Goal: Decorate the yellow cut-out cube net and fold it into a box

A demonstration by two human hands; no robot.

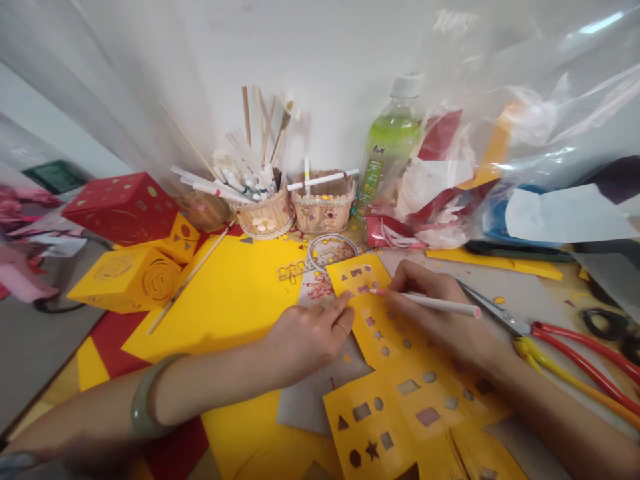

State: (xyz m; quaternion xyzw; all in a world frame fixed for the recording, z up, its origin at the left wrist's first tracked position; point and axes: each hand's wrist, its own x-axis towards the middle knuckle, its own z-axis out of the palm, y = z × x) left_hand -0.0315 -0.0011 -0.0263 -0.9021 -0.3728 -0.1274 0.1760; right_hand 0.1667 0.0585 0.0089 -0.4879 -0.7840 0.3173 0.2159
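My right hand (435, 300) is closed around a slim white pen (445, 304) with pink ends. Its tip rests on a yellow cardstock sheet (373, 340), which has small cut-out shapes such as triangles, stars and hexagons. The fingertips of my left hand (313, 337) press on the sheet's left edge, close to the pen tip, with the index finger stretched out and nothing gripped. Folded panels of the same cut-out cardstock (367, 400) extend toward me, partly under my right forearm. A clear stencil ruler (293, 271) and a ring-shaped bangle (333, 239) lie just beyond.
Red-and-yellow-handled scissors (530, 330) lie at right. Two small wooden baskets (265, 217) hold pens and brushes along the back, beside a green drink bottle (393, 137). Red (117, 207) and yellow (125, 277) paper boxes stand left, near a large yellow sheet (240, 293).
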